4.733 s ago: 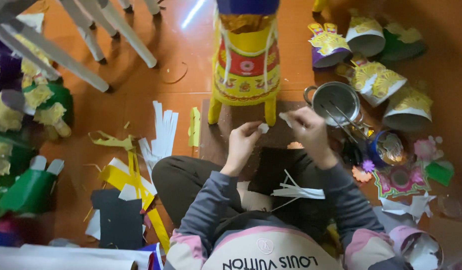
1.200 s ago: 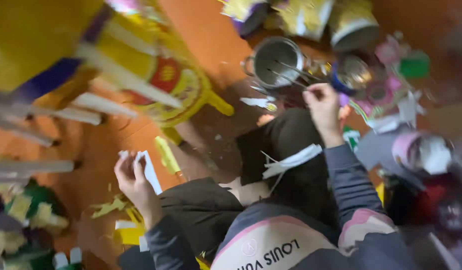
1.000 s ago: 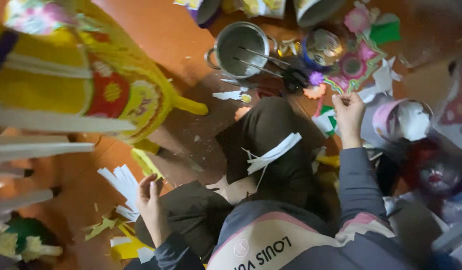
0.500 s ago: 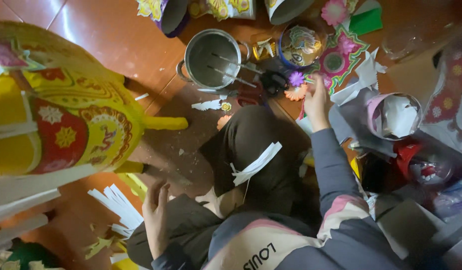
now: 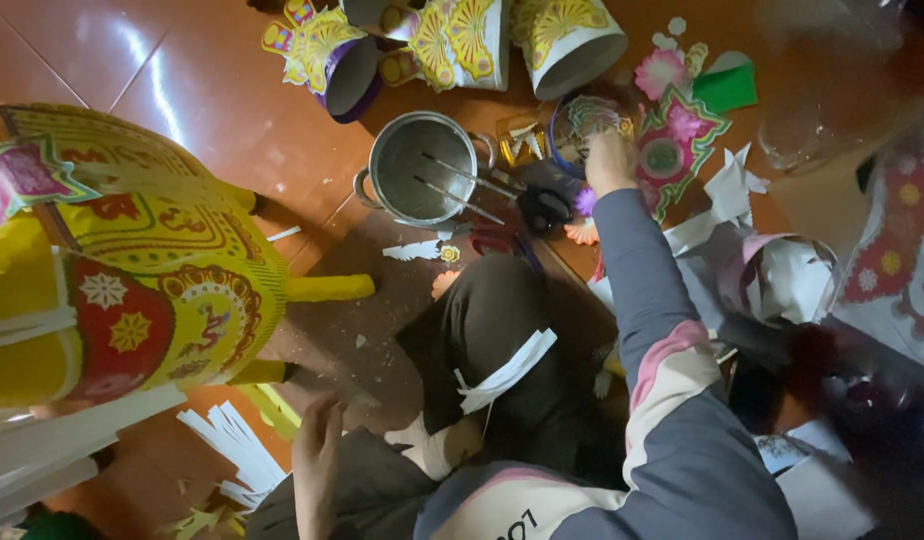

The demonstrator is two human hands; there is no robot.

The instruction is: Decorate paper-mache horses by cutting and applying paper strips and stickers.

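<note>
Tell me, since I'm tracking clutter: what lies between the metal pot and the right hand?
In the head view, a small yellowish container sits between the metal pot and the right hand.

A round blue-rimmed bowl [image 5: 582, 125] sits on the floor at one o'clock of the steel pot, patterned paper scraps inside.

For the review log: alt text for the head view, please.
Seen from above, a person sits on an orange tiled floor; the right hand reaches to a small round tin by a metal pot, the left hand rests near white paper strips. A yellow paper figure stands left.
</note>
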